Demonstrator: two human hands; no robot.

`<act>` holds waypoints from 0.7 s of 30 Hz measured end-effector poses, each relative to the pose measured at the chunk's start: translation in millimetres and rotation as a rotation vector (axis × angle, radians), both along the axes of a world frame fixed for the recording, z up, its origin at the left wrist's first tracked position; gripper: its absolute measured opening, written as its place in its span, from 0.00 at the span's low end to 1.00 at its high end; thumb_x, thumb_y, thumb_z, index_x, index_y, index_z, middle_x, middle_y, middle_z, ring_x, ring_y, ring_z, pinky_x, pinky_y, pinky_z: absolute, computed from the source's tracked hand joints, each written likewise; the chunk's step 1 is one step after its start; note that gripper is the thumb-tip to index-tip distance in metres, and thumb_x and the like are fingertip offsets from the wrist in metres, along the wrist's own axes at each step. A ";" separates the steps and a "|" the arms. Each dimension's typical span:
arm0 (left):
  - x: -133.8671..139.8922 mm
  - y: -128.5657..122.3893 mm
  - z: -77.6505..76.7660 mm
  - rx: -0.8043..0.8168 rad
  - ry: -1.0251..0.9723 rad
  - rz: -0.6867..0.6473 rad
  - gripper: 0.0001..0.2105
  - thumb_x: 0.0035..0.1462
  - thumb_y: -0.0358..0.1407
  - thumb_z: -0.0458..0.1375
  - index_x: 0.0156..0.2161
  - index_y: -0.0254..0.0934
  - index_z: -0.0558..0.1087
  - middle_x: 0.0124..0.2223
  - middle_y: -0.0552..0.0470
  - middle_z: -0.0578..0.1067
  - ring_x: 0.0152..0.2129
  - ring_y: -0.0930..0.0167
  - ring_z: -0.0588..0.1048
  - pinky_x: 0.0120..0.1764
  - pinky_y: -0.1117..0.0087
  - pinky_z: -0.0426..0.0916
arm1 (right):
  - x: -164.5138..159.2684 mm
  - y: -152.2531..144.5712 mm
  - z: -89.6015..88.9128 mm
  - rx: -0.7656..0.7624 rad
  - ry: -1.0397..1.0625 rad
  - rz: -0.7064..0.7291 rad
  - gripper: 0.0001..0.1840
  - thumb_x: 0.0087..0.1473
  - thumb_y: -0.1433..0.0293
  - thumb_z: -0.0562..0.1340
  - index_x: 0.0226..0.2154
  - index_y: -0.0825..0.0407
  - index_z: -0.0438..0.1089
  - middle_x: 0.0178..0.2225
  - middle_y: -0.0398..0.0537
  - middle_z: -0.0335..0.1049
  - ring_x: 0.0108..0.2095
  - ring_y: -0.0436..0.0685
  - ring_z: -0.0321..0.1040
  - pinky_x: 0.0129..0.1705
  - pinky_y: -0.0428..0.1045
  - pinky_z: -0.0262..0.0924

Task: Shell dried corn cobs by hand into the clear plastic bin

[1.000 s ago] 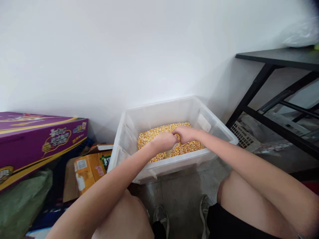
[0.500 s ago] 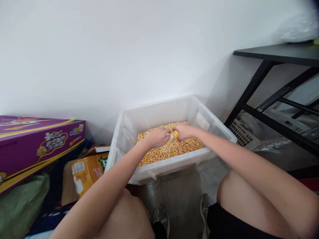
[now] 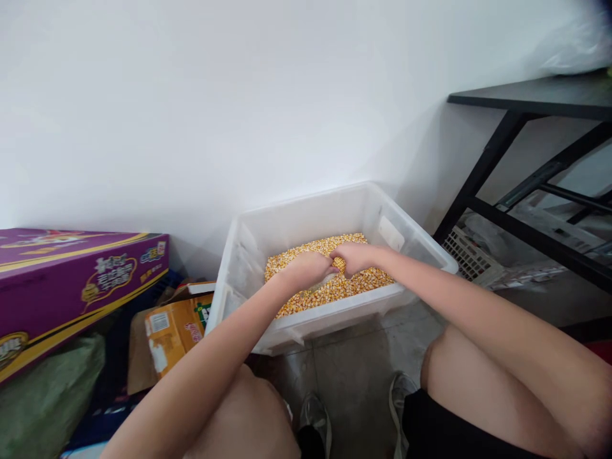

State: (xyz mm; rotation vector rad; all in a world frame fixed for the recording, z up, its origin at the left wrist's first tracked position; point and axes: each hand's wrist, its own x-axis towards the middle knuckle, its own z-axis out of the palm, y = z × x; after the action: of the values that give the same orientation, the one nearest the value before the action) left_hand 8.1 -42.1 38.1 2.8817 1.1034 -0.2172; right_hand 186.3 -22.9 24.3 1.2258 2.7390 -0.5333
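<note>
A partly shelled corn cob (image 3: 339, 262) is between my two hands, above loose corn kernels (image 3: 318, 301) in a translucent plastic bin (image 3: 306, 322). My left hand (image 3: 310, 266) is closed at the cob's left side, where a pale stretch shows below the fingers. From the right, my right hand (image 3: 354, 256) is wrapped round the yellow, kernel-covered part. Both hands are inside the bin's rim, close together. Some fingertips are hidden behind the cob and the hands.
A purple printed carton (image 3: 86, 280) is at the left, above a green sack (image 3: 57, 395). An opened orange box (image 3: 174, 335) stands beside the bin. At the right is a black-framed table (image 3: 530, 99), with a white crate (image 3: 471, 258) under it. A white wall rises behind.
My left hand has turned over the cob, its fingers now lower and nearer the right hand. The right hand has shifted slightly right in the picture, as the view moved a little.
</note>
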 end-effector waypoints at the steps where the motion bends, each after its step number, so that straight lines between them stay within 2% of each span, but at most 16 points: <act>1: -1.2 0.8 -0.6 -0.026 -0.040 -0.001 0.22 0.61 0.48 0.42 0.38 0.34 0.73 0.32 0.43 0.75 0.30 0.63 0.74 0.32 0.68 0.63 | 0.0 0.1 0.1 -0.005 0.003 -0.006 0.28 0.34 0.70 0.64 0.43 0.51 0.71 0.34 0.47 0.73 0.33 0.56 0.67 0.29 0.45 0.54; 4: -5.0 3.0 -1.3 -0.115 -0.202 -0.008 0.18 0.60 0.46 0.44 0.40 0.36 0.71 0.34 0.46 0.75 0.29 0.67 0.73 0.31 0.70 0.62 | -0.6 0.8 -0.2 -0.007 0.036 -0.019 0.29 0.33 0.70 0.64 0.44 0.50 0.71 0.34 0.47 0.73 0.33 0.56 0.68 0.28 0.45 0.54; 7: -6.6 3.3 0.0 -0.124 -0.347 0.030 0.16 0.58 0.44 0.48 0.41 0.36 0.70 0.34 0.48 0.75 0.28 0.69 0.72 0.31 0.71 0.62 | -1.4 2.0 -0.9 0.033 0.087 -0.039 0.29 0.33 0.70 0.64 0.45 0.50 0.70 0.36 0.47 0.73 0.33 0.56 0.68 0.30 0.45 0.54; 11: -4.8 4.4 -1.0 -0.147 -0.507 0.085 0.13 0.56 0.42 0.50 0.38 0.36 0.72 0.33 0.50 0.75 0.27 0.70 0.71 0.32 0.71 0.62 | -2.2 1.8 0.5 0.064 0.109 -0.051 0.29 0.34 0.70 0.64 0.45 0.50 0.69 0.36 0.46 0.73 0.34 0.56 0.68 0.30 0.45 0.54; 17: -5.6 21.0 -19.1 -0.470 -0.765 0.304 0.14 0.50 0.44 0.56 0.31 0.34 0.74 0.27 0.53 0.73 0.24 0.73 0.69 0.28 0.72 0.61 | -4.3 -5.1 8.4 0.097 0.006 -0.145 0.24 0.37 0.70 0.63 0.42 0.51 0.70 0.34 0.50 0.73 0.34 0.57 0.68 0.27 0.46 0.53; 21: -8.6 28.1 -26.4 -0.654 -0.859 0.447 0.15 0.45 0.46 0.59 0.28 0.33 0.72 0.22 0.55 0.68 0.19 0.76 0.64 0.24 0.73 0.59 | -6.7 -8.6 11.0 0.132 0.006 -0.132 0.22 0.39 0.72 0.62 0.42 0.50 0.70 0.37 0.51 0.72 0.38 0.59 0.68 0.30 0.47 0.55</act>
State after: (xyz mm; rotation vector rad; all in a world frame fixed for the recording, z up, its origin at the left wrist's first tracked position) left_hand -0.5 -14.0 11.7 1.7730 1.1345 0.5254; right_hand 179.7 -31.4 35.3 1.4448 2.7511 -0.3738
